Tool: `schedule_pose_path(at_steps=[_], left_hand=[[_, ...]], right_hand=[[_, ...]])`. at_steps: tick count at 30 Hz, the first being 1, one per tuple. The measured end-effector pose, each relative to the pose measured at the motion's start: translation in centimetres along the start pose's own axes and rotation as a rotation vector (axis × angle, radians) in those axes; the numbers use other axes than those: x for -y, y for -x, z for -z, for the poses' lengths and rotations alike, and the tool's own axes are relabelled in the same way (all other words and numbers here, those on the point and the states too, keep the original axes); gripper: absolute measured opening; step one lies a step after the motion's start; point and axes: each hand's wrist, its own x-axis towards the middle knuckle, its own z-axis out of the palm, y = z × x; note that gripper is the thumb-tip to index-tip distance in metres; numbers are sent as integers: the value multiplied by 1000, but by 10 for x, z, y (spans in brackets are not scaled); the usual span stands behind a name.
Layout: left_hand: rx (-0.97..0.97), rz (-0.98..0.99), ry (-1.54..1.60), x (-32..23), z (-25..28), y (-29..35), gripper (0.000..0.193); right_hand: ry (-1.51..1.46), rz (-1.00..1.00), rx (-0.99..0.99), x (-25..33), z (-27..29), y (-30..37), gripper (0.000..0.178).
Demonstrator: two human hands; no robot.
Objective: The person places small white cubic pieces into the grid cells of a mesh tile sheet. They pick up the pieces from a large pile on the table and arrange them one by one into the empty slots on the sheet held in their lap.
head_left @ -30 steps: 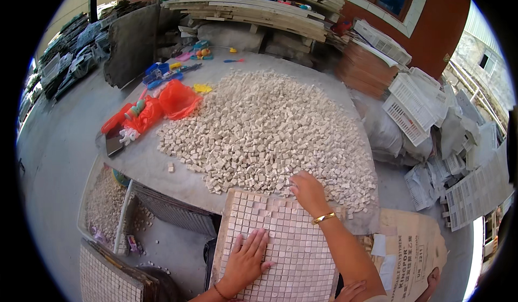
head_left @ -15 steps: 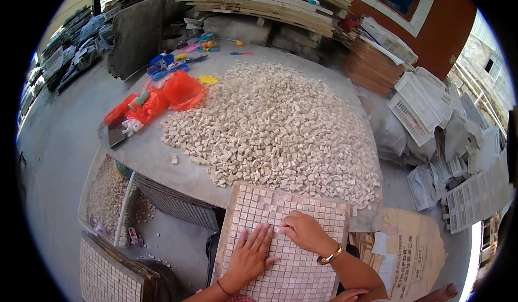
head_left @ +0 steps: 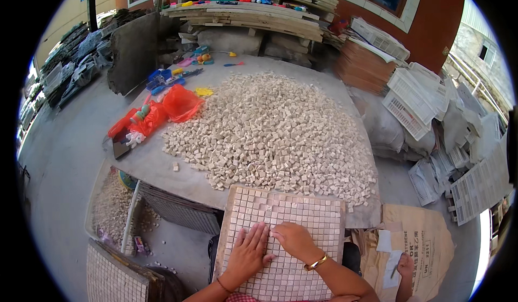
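Note:
A square mosaic board (head_left: 302,248) with rows of small pinkish-white stone tiles slants in front of me at the table's near edge. My left hand (head_left: 247,254) lies flat on it, fingers stretched toward the far side. Close beside its fingertips, my right hand (head_left: 294,241) has its fingers curled and pinched down against the board. Whatever those fingertips grip is hidden under them. A few slots near the board's far side look deeper and hold no tile. Just past the board spreads a large heap of loose stone tiles (head_left: 275,135).
Red plastic bags (head_left: 181,103) and toys sit on the table's left. Filled mosaic boards (head_left: 116,272) lean at lower left, near a bin (head_left: 129,215) of tiles. White crates (head_left: 415,105) pile up at right. Another person's small hand (head_left: 404,264) is over brown sacking (head_left: 426,232).
My right hand has shifted slightly left and down onto the board; the small tile seen at its fingertips is now hidden. Another person's hand has risen at lower right. The view has shifted slightly.

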Motion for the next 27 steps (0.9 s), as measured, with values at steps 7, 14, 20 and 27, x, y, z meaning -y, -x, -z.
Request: schedule_pose_path(at_steps=[7, 14, 20, 27], left_hand=[[-34, 3, 10, -1, 1, 3, 72], [-53, 0, 34, -1, 3, 3, 71], [-81, 3, 66, 1, -1, 6, 72], [-98, -12, 68, 0, 0, 4, 72]], right_hand=[[-58, -20, -75, 6, 1, 3, 9], [-3, -88, -42, 6, 0, 1, 8], [24, -42, -135, 16, 18, -9, 10], [74, 129, -162, 3, 0, -16, 18]])
